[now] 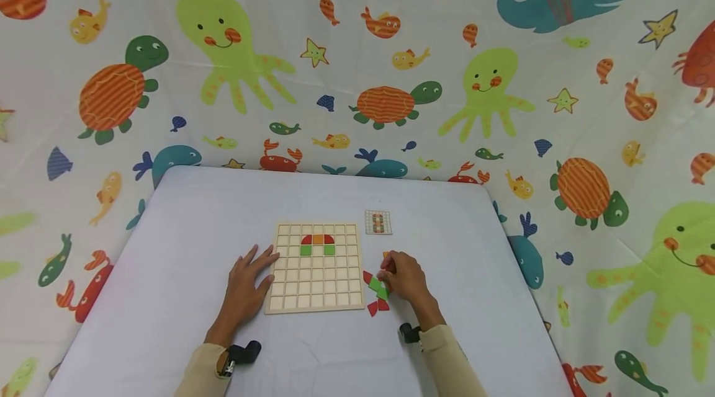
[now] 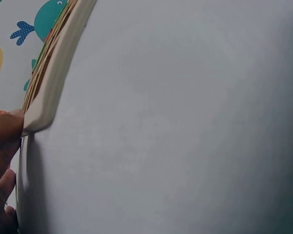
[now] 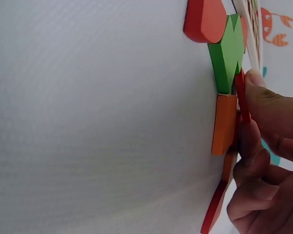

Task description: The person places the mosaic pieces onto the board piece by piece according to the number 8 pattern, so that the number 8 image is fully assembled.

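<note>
A wooden grid board [image 1: 313,311] lies on the white table. On it, an orange square [image 1: 318,239] sits between two red rounded pieces, with a green square [image 1: 305,250] below each red one. My left hand [image 1: 244,285] rests at the board's left edge, fingers spread, fingertips touching the rim. To the right of the board, my right hand [image 1: 406,276] pinches a red block [image 3: 242,97] between thumb and fingers, just over the loose pieces. Around it lie green blocks [image 3: 224,58], an orange block [image 3: 224,124] and several red ones, partly hidden by the hand.
A small pattern card [image 1: 378,223] with a coloured grid design lies beyond the board's right corner. A white cloth covers the table [image 1: 313,360]. Behind it hangs a curtain [image 1: 346,37] printed with sea animals. Each wrist wears a black camera [image 1: 246,352].
</note>
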`<action>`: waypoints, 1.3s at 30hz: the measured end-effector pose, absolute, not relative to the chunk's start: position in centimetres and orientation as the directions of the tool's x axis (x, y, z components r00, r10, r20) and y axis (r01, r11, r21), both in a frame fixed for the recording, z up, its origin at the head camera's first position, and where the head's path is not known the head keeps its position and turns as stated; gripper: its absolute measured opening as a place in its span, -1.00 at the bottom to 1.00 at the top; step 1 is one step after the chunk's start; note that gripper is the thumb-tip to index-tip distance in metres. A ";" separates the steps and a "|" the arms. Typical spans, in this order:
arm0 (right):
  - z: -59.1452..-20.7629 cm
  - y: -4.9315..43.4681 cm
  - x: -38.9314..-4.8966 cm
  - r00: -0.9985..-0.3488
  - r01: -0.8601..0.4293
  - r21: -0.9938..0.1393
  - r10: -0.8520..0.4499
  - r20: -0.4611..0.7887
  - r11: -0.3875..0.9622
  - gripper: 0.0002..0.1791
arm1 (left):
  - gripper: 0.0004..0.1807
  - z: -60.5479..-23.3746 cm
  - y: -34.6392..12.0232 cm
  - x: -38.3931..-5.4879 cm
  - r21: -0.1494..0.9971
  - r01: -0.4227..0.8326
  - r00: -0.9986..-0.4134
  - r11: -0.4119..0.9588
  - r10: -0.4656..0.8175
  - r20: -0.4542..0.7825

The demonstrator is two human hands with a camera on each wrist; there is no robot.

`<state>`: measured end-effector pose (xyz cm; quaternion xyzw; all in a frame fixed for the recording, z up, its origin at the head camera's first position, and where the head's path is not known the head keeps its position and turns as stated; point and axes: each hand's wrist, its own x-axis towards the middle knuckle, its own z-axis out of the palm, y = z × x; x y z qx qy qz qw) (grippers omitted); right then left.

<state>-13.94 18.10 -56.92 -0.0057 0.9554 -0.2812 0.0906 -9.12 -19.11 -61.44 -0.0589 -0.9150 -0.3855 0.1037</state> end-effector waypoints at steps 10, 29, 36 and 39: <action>-56.7 17.9 -13.8 -0.985 0.054 -0.682 -0.075 -0.158 0.730 -0.82 | -0.41 -61.5 -19.1 -9.2 0.692 0.189 -0.971 0.697 0.027 0.237; -57.0 6.3 -14.6 -0.984 -0.046 -0.793 -0.165 -0.070 0.608 -0.86 | -0.43 -61.9 -19.3 -9.1 0.690 0.203 -0.967 0.695 0.031 0.253; -57.3 3.4 -15.1 -0.983 -0.037 -0.761 -0.162 -0.090 0.648 -0.87 | -0.43 -61.7 -19.3 -9.0 0.688 0.196 -0.967 0.699 0.021 0.254; -57.5 2.8 -15.3 -0.982 -0.047 -0.735 -0.166 -0.091 0.676 -0.86 | -0.42 -61.6 -19.3 -9.0 0.691 0.181 -0.973 0.700 0.023 0.231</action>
